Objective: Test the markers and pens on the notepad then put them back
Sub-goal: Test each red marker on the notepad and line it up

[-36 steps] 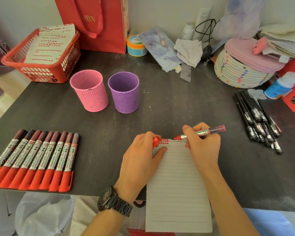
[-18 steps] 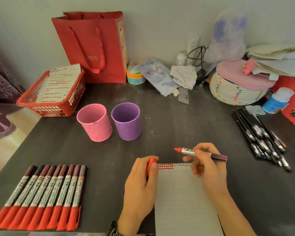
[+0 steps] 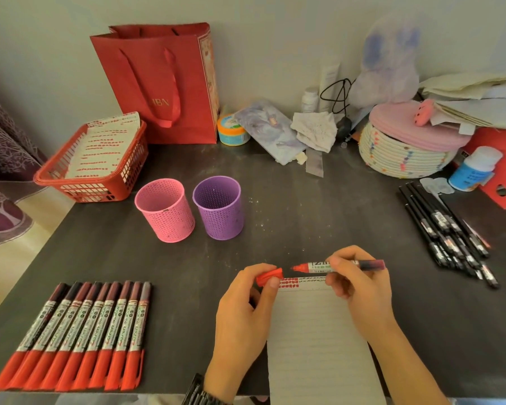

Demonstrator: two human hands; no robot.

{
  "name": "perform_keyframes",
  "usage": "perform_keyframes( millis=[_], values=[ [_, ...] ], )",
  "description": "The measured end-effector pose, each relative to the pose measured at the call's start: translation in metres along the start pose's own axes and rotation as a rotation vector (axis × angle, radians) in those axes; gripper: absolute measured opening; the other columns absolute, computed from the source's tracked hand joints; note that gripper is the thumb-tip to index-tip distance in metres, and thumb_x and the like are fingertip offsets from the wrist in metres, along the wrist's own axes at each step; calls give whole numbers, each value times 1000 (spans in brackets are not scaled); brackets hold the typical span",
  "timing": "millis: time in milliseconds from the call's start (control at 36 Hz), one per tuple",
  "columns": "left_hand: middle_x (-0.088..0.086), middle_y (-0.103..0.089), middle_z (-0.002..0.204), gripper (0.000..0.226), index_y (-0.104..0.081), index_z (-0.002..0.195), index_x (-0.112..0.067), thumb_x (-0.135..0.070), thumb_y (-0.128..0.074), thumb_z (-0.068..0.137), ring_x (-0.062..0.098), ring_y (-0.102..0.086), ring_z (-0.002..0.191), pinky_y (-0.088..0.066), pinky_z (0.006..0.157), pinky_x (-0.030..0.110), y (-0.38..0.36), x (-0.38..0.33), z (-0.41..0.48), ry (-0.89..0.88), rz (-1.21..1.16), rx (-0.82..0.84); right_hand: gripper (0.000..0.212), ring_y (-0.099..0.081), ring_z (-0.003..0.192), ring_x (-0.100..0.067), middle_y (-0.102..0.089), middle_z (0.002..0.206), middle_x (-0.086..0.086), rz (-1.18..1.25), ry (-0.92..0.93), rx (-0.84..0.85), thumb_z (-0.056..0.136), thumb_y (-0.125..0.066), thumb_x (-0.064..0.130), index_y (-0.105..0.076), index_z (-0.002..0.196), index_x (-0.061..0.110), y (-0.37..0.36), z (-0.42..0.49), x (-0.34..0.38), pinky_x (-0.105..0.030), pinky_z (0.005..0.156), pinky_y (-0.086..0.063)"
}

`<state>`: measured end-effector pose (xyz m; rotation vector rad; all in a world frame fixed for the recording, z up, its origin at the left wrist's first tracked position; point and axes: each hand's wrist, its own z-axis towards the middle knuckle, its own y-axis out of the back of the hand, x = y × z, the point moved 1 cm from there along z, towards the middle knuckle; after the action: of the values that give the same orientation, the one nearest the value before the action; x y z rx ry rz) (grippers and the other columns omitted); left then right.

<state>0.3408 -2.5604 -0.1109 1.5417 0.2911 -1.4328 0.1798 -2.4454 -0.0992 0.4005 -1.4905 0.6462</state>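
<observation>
Red marker (image 3: 313, 266) sits pinched in the right hand (image 3: 362, 290) over the twelve o'clock edge of the notepad (image 3: 319, 346); the left hand (image 3: 243, 311) pinches its cap (image 3: 270, 276), at nine o'clock from the tip. A misaligned push could smear ink on skin.

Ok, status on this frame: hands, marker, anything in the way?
Left hand pinches cap. Right hand holds uncapped marker, tip facing cap, by notepad top. Nothing between them.
</observation>
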Motion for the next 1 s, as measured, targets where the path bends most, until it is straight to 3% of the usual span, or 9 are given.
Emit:
perform_keyframes(
  millis=[250,361,500,583,722,833,944,1000],
  values=[
    [-27,-62,107,24,-62,109,-50,-56,-54,87,11,-61,88,-47,71,15,0,1,-1,-64,12,26,12,-61,54,-7,-72,66,-8,-188,48,177,78,-72,35,-77,81,25,-5,-5,7,-15,50,-44],
    [-25,-64,107,24,-65,110,-47,-53,-56,88,9,-61,87,-47,70,13,1,2,0,-72,-40,12,14,-66,64,-12,-75,72,-3,-270,49,171,77,-77,46,-80,85,34,-6,-5,13,-16,53,-48],
    [-19,-67,107,22,-65,109,-49,-50,-60,88,11,-62,84,-49,68,16,10,0,2,-72,-146,24,19,-74,85,-12,-79,88,8,-353,-10,259,74,-80,36,-79,92,43,-7,-6,27,-15,64,-54],
    [-19,-68,106,22,-61,108,-57,-53,-59,86,10,-63,87,-54,73,24,20,-3,0,-56,-168,64,26,-73,87,-8,-78,92,13,-411,-32,340,70,-79,45,-77,96,50,-7,-9,41,-16,63,-55],
    [-18,-68,104,22,-65,106,-49,-52,-60,85,11,-63,89,-48,69,14,41,-16,-2,-142,-138,60,30,-70,79,-4,-76,91,22,-520,32,394,68,-75,51,-73,97,58,-11,-24,62,-15,62,-54],
    [-18,-68,107,26,-64,111,-48,-45,-65,86,13,-63,91,-48,70,15,56,-27,-4,-170,-112,56,24,-69,80,-6,-73,89,25,-626,160,334,75,-70,53,-73,99,53,-19,-43,71,-15,65,-52],
    [-6,-64,128,43,-58,128,-39,-47,-67,87,22,-64,109,-54,89,29,70,-40,-3,-94,-450,99,29,-67,79,-4,-71,85,26,-564,164,262,73,-65,57,-72,99,49,-36,-67,65,-9,65,-47],
    [6,-67,126,35,-70,114,-25,-44,-61,86,28,-64,113,-53,90,38,76,-50,-2,-39,-702,53,34,-69,84,-1,-72,89,29,-477,84,210,67,-64,59,-72,97,47,-44,-79,57,-8,71,-49]
  ],
)
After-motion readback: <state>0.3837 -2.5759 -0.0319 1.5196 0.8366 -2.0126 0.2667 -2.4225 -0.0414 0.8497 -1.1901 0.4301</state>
